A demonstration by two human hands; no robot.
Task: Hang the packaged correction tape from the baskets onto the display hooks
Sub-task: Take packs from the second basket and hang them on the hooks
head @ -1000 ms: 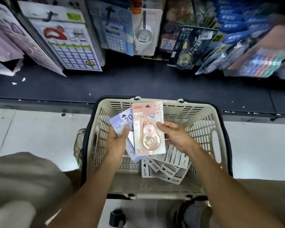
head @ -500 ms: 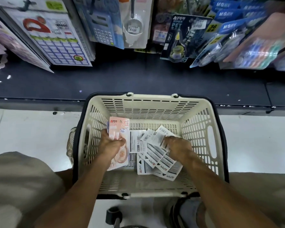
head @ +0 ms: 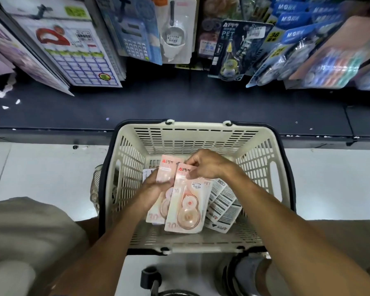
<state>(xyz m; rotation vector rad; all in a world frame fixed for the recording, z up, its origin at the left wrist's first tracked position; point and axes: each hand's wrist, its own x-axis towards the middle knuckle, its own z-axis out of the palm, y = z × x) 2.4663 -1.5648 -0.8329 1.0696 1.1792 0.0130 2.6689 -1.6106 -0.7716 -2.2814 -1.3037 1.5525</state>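
Correction tape pack [head: 185, 201]: pink card, clear blister, round dispenser.

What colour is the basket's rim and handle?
Black, around the cream slatted basket; clearest in the head view.

Light falls from overhead, bright on the pale floor [head: 41, 167], dim on the dark shelf [head: 179, 103]. Glare whitens the pink packages [head: 184, 201]. Wide-angle distortion bends and blurs the edges.
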